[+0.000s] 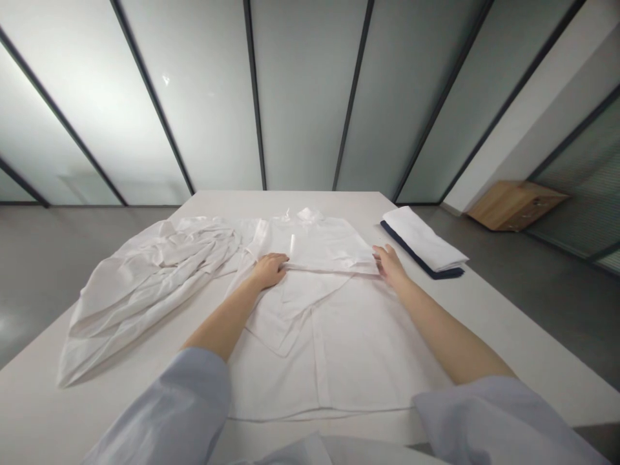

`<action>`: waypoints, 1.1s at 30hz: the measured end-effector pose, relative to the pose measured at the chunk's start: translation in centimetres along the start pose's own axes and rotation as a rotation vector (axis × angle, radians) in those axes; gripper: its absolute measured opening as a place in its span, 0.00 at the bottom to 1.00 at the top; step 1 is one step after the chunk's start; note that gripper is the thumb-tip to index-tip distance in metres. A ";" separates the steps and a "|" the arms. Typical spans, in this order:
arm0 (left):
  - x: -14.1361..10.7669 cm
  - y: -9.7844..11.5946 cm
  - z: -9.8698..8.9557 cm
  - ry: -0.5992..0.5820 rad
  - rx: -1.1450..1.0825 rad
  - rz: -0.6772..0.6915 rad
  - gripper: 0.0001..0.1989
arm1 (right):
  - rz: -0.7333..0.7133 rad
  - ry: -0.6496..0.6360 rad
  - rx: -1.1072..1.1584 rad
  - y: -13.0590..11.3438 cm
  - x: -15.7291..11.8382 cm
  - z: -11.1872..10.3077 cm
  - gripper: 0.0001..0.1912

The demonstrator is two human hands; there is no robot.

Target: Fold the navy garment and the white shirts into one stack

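A white shirt (368, 342) lies spread on the white table, collar end away from me and hem towards me. Over its upper part is a clear, glossy sheet (334, 248), whose near edge runs between my hands. My left hand (270, 270) has its fingers together over the sheet's left side, beside a folded sleeve. At the right corner, my right hand (390, 266) holds the sheet's edge with bent fingers; the exact grip is small in view. One sleeve's end lies slanted across the shirt's middle.
Crumpled white cloth (159, 278) covers the left side of the table (489, 323). On the right, a folded white cloth (421, 236) rests on a folded dark blue one (445, 274). A wooden cabinet (513, 205) stands on the floor beyond, near the frosted glass wall.
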State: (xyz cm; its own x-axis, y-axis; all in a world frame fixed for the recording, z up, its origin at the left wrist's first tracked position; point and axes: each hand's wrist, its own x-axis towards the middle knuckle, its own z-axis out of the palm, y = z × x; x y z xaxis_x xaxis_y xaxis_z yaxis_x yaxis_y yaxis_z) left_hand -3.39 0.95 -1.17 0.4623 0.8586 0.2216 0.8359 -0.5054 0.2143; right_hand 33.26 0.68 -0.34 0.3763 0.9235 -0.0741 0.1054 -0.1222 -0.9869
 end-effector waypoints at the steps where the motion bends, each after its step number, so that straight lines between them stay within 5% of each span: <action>1: 0.0 0.0 0.0 0.010 0.011 0.000 0.22 | 0.037 -0.031 -0.026 -0.2 0.0 -0.2 0.27; 7: -0.2 -0.5 -0.5 0.055 0.208 -0.128 0.23 | -0.001 -0.190 -0.093 -1.8 -0.9 -0.4 0.11; 13: -0.1 -3.1 -1.2 0.030 0.282 -0.273 0.28 | -0.018 -0.255 0.063 -2.3 -4.4 -3.9 0.09; 24: -0.4 -6.2 -3.7 -0.004 0.168 -0.279 0.28 | 0.230 -0.978 -0.439 -2.5 -10.6 -8.6 0.29; 26: -0.2 -6.3 -4.3 -0.009 0.094 -0.217 0.28 | 0.227 -0.955 -0.473 -3.3 -10.1 -9.3 0.33; 29: 0.2 -5.8 -5.1 0.135 -0.033 -0.265 0.27 | 0.031 -0.704 -0.458 -4.4 -8.2 -9.7 0.30; 33: 1.0 -4.1 -4.9 0.199 -0.022 -0.289 0.22 | -0.246 -0.444 -0.470 -4.5 -5.0 -7.4 0.22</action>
State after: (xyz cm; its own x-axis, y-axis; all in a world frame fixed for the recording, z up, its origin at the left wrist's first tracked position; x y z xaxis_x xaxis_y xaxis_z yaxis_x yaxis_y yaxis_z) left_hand -7.76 3.42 2.80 0.1390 0.9338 0.3298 0.9162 -0.2476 0.3152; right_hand 37.71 -6.03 5.50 -0.1119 0.9937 -0.0071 0.5647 0.0577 -0.8232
